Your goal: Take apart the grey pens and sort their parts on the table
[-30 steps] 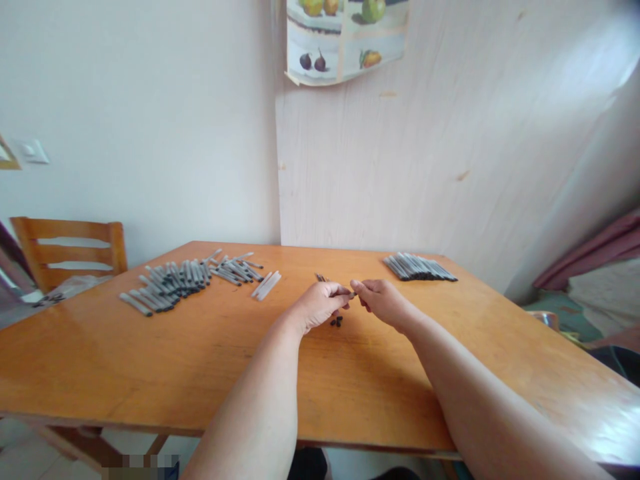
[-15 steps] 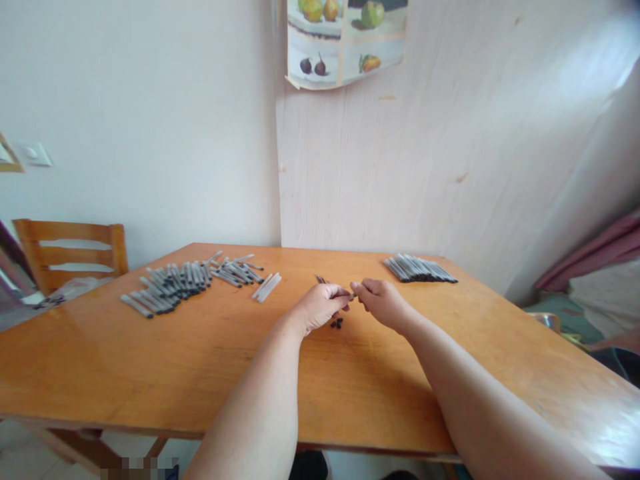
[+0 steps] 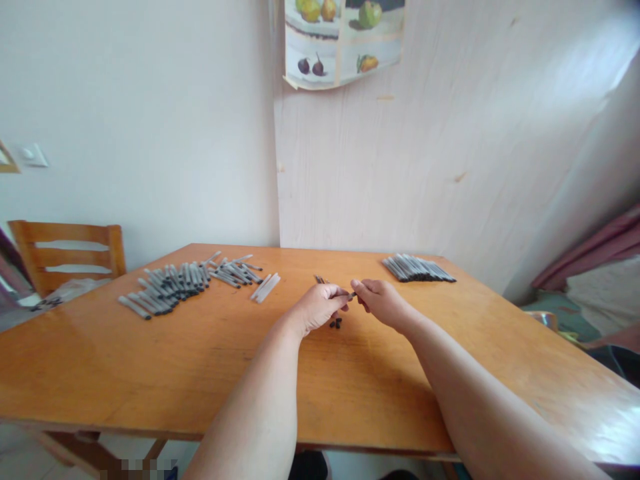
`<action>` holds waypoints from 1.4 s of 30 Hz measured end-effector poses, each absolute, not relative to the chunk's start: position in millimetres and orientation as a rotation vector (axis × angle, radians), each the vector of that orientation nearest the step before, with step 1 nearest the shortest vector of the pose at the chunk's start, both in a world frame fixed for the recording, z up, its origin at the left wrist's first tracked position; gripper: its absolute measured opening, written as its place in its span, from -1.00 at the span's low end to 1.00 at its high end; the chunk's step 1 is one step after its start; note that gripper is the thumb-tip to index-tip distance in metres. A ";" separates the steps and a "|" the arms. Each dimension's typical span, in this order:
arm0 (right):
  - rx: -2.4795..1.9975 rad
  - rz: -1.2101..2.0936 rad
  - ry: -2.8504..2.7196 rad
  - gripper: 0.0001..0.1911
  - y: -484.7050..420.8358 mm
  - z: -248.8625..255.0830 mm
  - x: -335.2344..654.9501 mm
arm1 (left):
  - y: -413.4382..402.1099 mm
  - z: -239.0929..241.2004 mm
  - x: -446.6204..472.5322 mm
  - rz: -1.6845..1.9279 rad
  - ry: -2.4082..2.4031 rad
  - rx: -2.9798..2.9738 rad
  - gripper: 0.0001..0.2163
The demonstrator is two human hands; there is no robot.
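Above the middle of the table, my left hand [image 3: 323,307] is closed around a slim pen [image 3: 351,296] whose dark end points right. The fingers of my right hand [image 3: 375,295] are pinched at that end, close to the left fingertips. Most of the pen is hidden by the hands. A few thin dark rods [image 3: 319,279] poke out behind the left hand; whether they are held or lying down I cannot tell. Several small black caps or plugs [image 3: 335,323] lie on the table just below the left hand. White translucent tubes [image 3: 266,287] lie left of it.
A large pile of grey pens with black ends [image 3: 173,283] spreads over the left of the wooden table [image 3: 150,373]. A neat row of similar pens [image 3: 417,268] lies at the back right. A wooden chair [image 3: 70,253] stands at the left, and a wall is behind the table.
The hands keep almost the same pose, still together at the pen. The whole view has shifted very slightly.
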State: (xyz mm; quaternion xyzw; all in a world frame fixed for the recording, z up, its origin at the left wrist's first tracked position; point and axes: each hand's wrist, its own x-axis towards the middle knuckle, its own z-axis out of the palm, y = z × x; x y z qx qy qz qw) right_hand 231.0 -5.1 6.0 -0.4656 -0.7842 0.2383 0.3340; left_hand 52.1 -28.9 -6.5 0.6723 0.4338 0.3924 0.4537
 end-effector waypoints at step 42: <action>-1.143 0.806 -1.943 -0.63 -4.5 8.9 232.7 | -28.7 -8.5 51.4 0.933 1.053 1.577 -0.59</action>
